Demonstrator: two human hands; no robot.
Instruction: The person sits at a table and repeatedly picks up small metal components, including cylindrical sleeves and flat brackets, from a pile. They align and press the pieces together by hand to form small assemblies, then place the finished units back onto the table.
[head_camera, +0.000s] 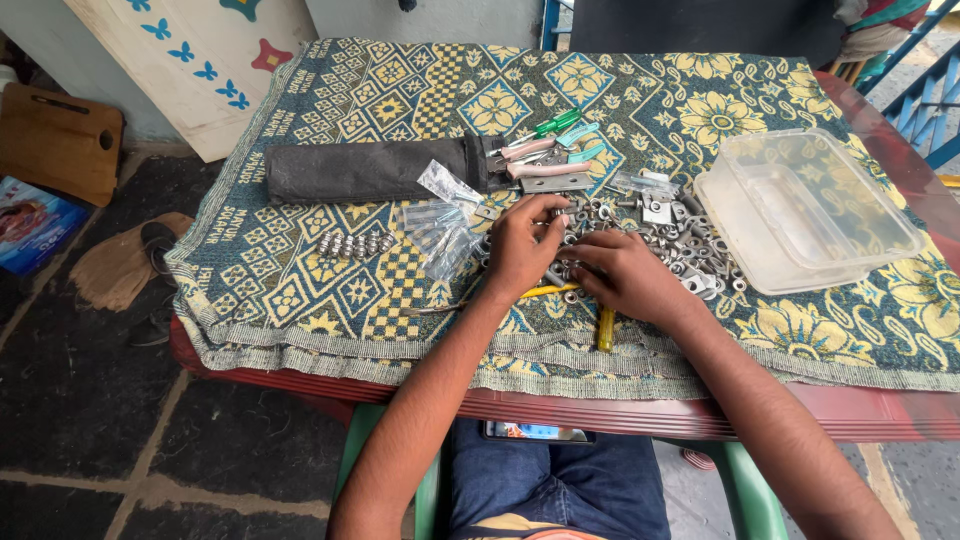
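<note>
**Two hands sorting a heap of small metal hardware**

The pile of nuts, bolts and brackets (660, 250) lies at the centre of the patterned cloth (330, 290), spreading toward three o'clock from the hands. The pieces are grey, dull-shiny steel: rounded nuts, short threaded bolts and flat angled plates, jumbled loosely.

The left hand (522, 245) rests palm down on the pile's nine o'clock edge, fingers curled onto the pieces; whether it pinches anything cannot be told. The right hand (625, 272) lies just beside it, fingers bent down into the pile, and its hold is likewise hidden.

A yellow-handled screwdriver (605, 328) pokes out under the right hand at six o'clock. At nine o'clock sit crinkled clear plastic bags (440, 235) and a tidy row of nuts (355, 243). At eleven o'clock lies a rolled black fabric pouch (370, 170), with pink-handled pliers (535, 158) at twelve. A clear, rigid plastic container (810, 205) stands at two o'clock. The woven cloth is blue, yellow and green.
</note>
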